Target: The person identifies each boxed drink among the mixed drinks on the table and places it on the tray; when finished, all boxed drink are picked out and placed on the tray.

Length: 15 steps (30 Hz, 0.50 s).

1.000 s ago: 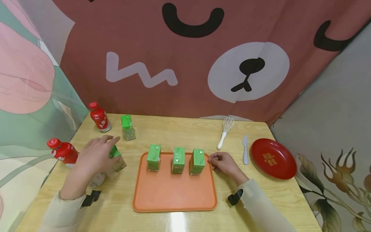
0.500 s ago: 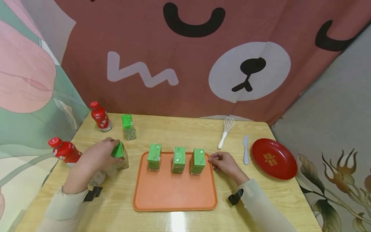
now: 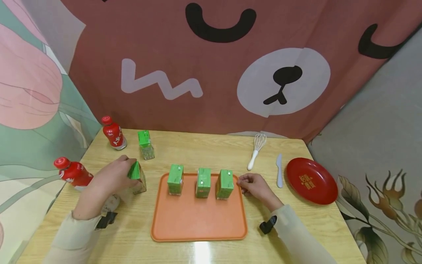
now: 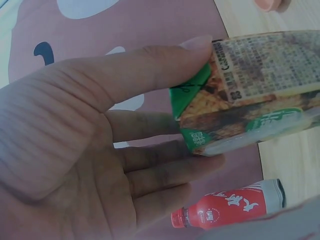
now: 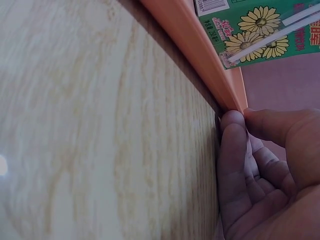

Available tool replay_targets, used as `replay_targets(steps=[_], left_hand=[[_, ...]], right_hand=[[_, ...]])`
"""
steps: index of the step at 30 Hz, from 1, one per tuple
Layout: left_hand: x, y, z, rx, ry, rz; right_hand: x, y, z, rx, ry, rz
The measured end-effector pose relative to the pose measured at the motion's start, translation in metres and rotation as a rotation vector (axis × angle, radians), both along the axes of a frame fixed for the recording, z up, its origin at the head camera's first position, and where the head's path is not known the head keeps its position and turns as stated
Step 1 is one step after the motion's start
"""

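My left hand (image 3: 110, 179) pinches the top end of a green drink carton (image 3: 139, 181), left of the orange tray (image 3: 197, 227). In the left wrist view, the thumb lies on one face of this carton (image 4: 260, 85) and fingers reach behind it. Three more green cartons stand along the tray's far part: a left one (image 3: 175, 179), a middle one (image 3: 203, 182) and a right one (image 3: 225, 183). At the tray's right far corner, my right hand (image 3: 255, 185) pinches the rim between thumb and index finger, seen closely at the tray edge (image 5: 220, 75) in the right wrist view.
Two red bottles stand at left, one at the back (image 3: 114, 135) and one nearer (image 3: 74, 174). Another carton (image 3: 146, 145) stands behind the left hand. Below that wrist shows a pale round thing (image 3: 111, 204), partly hidden. A whisk (image 3: 256, 150), knife (image 3: 279, 170) and red plate (image 3: 311, 181) lie right.
The left hand has closed its thumb and fingers on the carton, which has gone from leaning to nearly upright. The right hand and tray have stayed put.
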State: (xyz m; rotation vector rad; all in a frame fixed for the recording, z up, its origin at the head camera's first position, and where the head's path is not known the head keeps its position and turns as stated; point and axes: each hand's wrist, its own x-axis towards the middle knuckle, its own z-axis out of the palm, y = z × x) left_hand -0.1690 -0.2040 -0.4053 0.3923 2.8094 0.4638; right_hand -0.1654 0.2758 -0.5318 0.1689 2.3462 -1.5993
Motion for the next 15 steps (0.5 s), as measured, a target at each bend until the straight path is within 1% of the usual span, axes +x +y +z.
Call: replay_targets(steps=[2,9,12,15], left_hand=[[0.0005,-0.0004,-0.0006,-0.005,0.008,-0.005],[0.0014,-0.0013,-0.0033,-0.014,0.027,-0.017],[0.0031,-0.0014,-0.006,-0.028,0.051,-0.022],[0.0004,-0.0013,-0.0058,-0.043,0.083,-0.037]], right_hand=[[-0.0008,0.0,0.0002,0.012,0.005,0.006],[-0.0004,-0.0007,0.001,-0.002,0.004,0.002],[0.0014,-0.0005,0.0014,-0.007,-0.003,0.003],[-0.0005,0.0007,0.0033,-0.022,-0.008,-0.002]])
